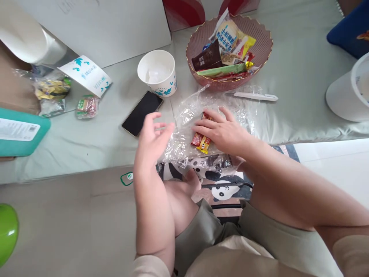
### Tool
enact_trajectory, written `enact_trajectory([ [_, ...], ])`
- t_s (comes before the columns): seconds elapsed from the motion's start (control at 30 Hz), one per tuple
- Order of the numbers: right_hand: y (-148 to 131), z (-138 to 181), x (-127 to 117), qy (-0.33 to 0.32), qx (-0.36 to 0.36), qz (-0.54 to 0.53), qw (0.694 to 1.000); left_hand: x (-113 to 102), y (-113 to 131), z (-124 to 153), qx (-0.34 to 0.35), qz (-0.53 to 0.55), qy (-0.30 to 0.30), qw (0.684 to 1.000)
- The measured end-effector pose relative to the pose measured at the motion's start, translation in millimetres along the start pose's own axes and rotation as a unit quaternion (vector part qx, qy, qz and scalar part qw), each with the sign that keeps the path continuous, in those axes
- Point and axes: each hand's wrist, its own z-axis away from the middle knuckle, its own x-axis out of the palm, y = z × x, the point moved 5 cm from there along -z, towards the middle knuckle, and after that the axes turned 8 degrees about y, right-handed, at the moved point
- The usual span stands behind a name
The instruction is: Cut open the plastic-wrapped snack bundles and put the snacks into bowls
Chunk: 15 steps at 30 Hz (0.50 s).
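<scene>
My right hand point(223, 130) lies with fingers spread over small snack packets, among them a red packet point(197, 139) and a yellow packet point(204, 146). Its fingers partly cover them. Beneath the packets a crumpled clear plastic bag point(184, 115) spreads over the cloth-covered surface to its front edge. Left of the packets, my left hand point(155, 138) hovers with fingers apart and nothing in it, slightly blurred. Just beyond that hand rests a black phone point(142, 113). A white stick-like tool point(255, 96), perhaps a cutter, lies behind my right hand.
A pink glass bowl point(262, 42) of wrapped snacks stands at the back, beside a paper cup point(158, 71). At left are a printed card point(86, 75), a small wrapped snack point(87, 106) and a teal box point(23, 144). A white tub point(344, 94) stands far right.
</scene>
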Motion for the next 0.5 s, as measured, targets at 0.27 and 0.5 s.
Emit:
enact_trajectory([
  [0.27,10.7,1.9,-9.2,0.037,0.014,0.039,0.998,15.2,1.2,-0.3,0.086,-0.063,-0.064,0.992],
  [0.5,33.0,17.8,-47.3,0.165,0.129,-0.205,0.956,12.1,5.8,-0.4,0.045,-0.079,-0.099,0.991],
])
